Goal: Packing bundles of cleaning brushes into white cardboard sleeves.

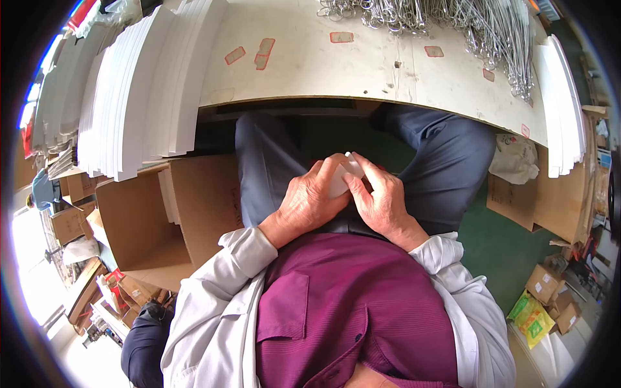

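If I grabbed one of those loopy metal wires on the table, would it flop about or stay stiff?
The looped metal wires would probably stay fairly stiff, since many look long and straight. One would likely feel light, being so thin. It might also snag its neighbours, because the loops overlap in a crowded pile on the table.

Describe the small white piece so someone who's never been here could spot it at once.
Start at the pale table across the top, then drop to the dark trousers below its front edge. There, just above the purple shirt, the left hand and right hand meet, holding the small white piece. Unlike the tall white stack at upper left, it is hand-held and partly hidden.
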A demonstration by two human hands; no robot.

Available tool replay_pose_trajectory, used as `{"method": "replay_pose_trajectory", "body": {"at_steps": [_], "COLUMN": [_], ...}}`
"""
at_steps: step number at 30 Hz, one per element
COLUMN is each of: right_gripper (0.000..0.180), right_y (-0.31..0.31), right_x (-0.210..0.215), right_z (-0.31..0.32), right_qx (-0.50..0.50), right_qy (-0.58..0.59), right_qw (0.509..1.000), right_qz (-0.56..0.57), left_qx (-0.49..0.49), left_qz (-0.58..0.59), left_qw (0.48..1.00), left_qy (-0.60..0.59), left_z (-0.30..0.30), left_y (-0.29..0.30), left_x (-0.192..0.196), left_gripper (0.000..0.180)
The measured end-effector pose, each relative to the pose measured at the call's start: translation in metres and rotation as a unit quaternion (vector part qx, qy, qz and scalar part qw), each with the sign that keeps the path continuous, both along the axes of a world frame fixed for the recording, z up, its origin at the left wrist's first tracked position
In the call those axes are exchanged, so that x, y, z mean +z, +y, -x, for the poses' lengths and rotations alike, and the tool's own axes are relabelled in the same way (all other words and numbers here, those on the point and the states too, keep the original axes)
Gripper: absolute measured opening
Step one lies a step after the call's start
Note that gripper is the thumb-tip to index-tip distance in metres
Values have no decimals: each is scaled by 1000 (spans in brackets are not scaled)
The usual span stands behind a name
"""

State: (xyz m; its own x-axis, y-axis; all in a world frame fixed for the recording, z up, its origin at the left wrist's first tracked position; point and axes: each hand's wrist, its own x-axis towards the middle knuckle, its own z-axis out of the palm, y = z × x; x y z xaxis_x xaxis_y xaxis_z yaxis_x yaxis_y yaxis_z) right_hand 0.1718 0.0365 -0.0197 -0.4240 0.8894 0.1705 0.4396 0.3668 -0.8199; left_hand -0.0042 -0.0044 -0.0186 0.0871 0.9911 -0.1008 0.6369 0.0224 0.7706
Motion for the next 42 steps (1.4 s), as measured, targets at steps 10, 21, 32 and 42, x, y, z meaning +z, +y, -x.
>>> {"method": "replay_pose_trajectory", "body": {"at_steps": [10, 21, 32, 42], "right_gripper": [24, 15, 16, 19], "right_y": [-2, 5, 5, 1], "right_x": [5, -5, -8, -6], "right_z": [7, 9, 10, 9], "right_qx": [-37, -79, -99, -104], "right_qy": [103, 202, 213, 180], "right_qw": [956, 885, 889, 901], "right_qz": [273, 412, 393, 381], "left_qx": [51, 57, 52, 49], "left_qz": [48, 13, -38, -82], "left_qw": [997, 997, 998, 995], "left_qy": [15, 43, 25, 9], "left_z": [0, -5, -4, -5], "left_y": [-4, -5, -11, -12], "left_x": [1, -2, -12, -13], "left_gripper": [68, 54, 60, 51]}}
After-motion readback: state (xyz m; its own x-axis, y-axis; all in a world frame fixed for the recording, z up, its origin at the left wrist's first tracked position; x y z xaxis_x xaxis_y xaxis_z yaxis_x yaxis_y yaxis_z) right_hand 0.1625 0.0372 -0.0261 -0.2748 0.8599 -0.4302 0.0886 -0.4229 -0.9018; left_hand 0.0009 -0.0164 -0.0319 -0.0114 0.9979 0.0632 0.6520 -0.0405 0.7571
